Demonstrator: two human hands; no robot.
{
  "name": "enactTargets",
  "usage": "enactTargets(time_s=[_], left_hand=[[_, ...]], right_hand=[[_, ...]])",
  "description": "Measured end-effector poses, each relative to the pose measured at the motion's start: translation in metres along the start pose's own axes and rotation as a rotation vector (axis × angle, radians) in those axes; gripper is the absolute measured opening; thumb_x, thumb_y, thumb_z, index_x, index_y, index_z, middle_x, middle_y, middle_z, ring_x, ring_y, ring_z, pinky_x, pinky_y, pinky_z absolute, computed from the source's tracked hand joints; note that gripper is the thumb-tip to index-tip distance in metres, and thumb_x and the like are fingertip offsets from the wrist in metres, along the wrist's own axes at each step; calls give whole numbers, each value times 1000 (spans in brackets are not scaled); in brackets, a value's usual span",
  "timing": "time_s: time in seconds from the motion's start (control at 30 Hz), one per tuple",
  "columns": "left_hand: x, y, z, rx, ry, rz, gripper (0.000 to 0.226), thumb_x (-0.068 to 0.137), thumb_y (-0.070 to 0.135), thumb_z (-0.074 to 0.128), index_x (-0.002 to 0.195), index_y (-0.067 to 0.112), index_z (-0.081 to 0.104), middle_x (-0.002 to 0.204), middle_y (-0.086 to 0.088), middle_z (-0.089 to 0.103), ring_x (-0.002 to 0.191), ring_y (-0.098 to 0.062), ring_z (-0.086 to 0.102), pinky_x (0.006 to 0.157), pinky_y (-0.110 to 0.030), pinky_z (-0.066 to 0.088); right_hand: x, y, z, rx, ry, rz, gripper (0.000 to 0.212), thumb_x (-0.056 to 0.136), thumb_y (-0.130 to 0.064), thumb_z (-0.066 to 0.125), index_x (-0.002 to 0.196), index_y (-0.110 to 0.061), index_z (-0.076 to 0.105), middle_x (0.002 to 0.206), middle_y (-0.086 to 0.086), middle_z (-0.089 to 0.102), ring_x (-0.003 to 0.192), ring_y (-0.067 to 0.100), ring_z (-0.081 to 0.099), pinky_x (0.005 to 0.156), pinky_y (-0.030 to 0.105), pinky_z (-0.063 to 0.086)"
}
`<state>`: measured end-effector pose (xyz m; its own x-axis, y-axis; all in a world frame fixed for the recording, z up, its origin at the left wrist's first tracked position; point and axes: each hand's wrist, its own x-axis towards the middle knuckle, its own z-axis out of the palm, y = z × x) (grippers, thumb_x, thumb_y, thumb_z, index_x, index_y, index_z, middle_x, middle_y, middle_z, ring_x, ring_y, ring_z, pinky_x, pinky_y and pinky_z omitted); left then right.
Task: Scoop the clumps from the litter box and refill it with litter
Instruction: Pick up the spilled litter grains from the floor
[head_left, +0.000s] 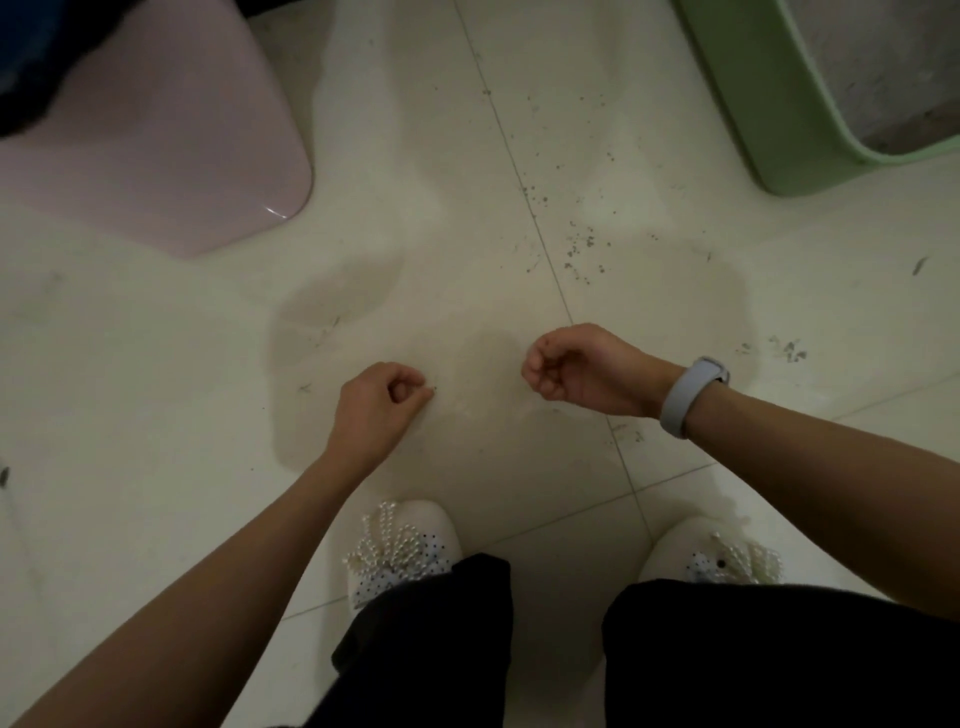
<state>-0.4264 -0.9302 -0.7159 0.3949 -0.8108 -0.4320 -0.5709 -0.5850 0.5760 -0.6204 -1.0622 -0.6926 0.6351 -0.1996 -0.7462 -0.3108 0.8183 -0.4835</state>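
1. Left hand (376, 410): held low over the floor, left of centre. Fingers curled in, thumb tip against the forefinger. A tiny dark speck sits at the fingertips; whether it is pinched or lies on the floor behind cannot be told.
2. Right hand (582, 369): held over the floor, right of centre, apart from the left hand. Fingers curled loosely toward the palm; nothing visible in its grasp.
3. Band (691, 397): pale grey, worn on the right wrist.
4. Litter box (748, 104): green plastic, at the upper right corner, standing on the floor, only partly in view. Its near corner is rounded. Pale grey litter (872, 62) shows inside. Well apart from both hands.
5. Floor (156, 389): pale tiles with thin joints. A darker, wet-looking patch spreads under and around the hands.
6. Grains (582, 249): small dark bits scattered on the tiles between the litter box and the right hand, more at the right edge.
7. Pink object (171, 145): smooth, with a rounded corner, at the upper left, on the floor; what it is cannot be told. Something dark overlaps its top left.
8. Slippers (405, 545): white, each with a beaded bow, at the bottom, one under each forearm.
9. Trousers (753, 649): black, covering the heels of both slippers.
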Motion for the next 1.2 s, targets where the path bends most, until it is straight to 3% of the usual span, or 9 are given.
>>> enactTargets(time_s=[0.13,0.3,0.37,0.57,0.8,0.9,1.0,1.1,1.2], left_hand=[[3,2,4,25,3,23,15,79,18,71,89,8,67,63,10,44,69,-15,48,67,-25,35],[2,8,6,36,25,0,19,79,22,71,91,8,68,74,1,52,74,-16,51,68,-24,35],[2,10,8,39,37,-3,18,79,22,70,90,8,69,77,-1,54,75,-16,51,72,-26,38],[2,11,11,149,-12,49,15,85,22,63,90,9,68,91,-9,65,85,-24,58,71,-26,36],[2,10,11,184,-48,75,14,89,20,57,91,8,64,92,-8,62,86,-24,55,71,-28,36],[2,13,6,-34,-3,-32,13,90,18,57,89,6,62,75,-1,53,69,-15,47,61,-25,32],[3,10,-7,-477,29,-238,13,92,15,54,82,8,60,66,2,47,60,-9,41,56,-20,34],[2,6,-18,-915,-16,-399,14,91,7,53,80,10,60,73,-2,56,62,-9,45,57,-18,41],[0,3,-22,-894,-48,-380,16,86,-2,56,76,9,62,70,-2,61,62,-11,50,55,-14,46]], right_hand=[[-5,1,0,61,29,12,34,89,-10,36,58,-10,51,55,3,52,48,11,41,54,23,29],[-15,21,-11,-956,315,-134,10,88,-13,56,78,-13,57,70,-5,54,64,9,49,59,18,38],[-18,32,-16,-1152,323,-137,7,88,-16,57,90,-10,59,80,-3,54,75,13,50,66,19,38],[-13,46,-16,-1384,283,-157,23,90,-22,55,106,-6,51,101,6,53,93,25,52,80,32,40],[-13,54,-13,-1643,280,-238,22,97,-19,38,107,-2,50,110,16,52,98,31,49,79,36,38],[-12,51,-12,-1445,336,-251,16,94,-16,42,96,-4,52,92,12,55,83,29,51,68,30,34],[-12,37,-6,-821,373,-139,15,90,-8,48,76,-10,54,72,2,54,63,15,48,57,23,40],[-12,23,1,-208,245,-36,26,86,6,40,67,-3,55,68,10,55,55,15,48,50,19,43],[-11,18,9,-128,194,-42,30,82,9,33,64,-1,54,66,12,52,55,18,44,49,21,40]])
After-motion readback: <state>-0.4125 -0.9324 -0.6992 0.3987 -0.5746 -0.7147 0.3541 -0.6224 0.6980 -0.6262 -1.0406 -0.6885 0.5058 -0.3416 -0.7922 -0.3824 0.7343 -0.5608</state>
